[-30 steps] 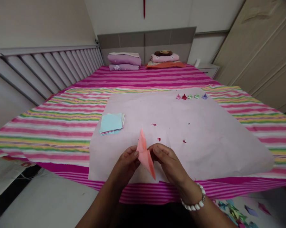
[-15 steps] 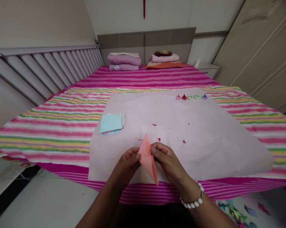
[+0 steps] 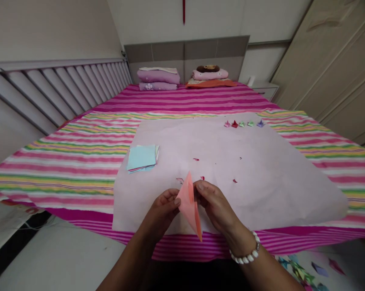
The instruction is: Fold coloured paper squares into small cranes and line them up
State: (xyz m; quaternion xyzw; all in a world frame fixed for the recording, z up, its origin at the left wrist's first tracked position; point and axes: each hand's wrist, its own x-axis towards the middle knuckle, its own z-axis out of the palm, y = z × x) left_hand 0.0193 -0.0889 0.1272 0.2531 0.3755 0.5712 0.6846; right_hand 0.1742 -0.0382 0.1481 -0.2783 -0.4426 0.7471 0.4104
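A folded pink paper point(image 3: 190, 204), long and pointed at both ends, stands almost upright between my hands above the near edge of the bed. My left hand point(image 3: 161, 210) pinches its left side with fingers closed. My right hand point(image 3: 215, 205), with a white bead bracelet at the wrist, pinches its right side near the top. Beneath them lies a large pale pink sheet point(image 3: 261, 173) spread over the striped bedcover point(image 3: 79, 149).
A stack of square papers point(image 3: 142, 157), light blue on top, lies to the left on the sheet. Several small folded paper figures point(image 3: 243, 123) stand in a row at the far right. Tiny red scraps dot the sheet. Folded bedding and pillows point(image 3: 159, 76) sit by the headboard. More coloured paper pieces point(image 3: 300, 270) lie on the floor.
The pink paper has sunk a little lower between my hands and its top point has tilted slightly rightward. Both hands keep their pinch on it.
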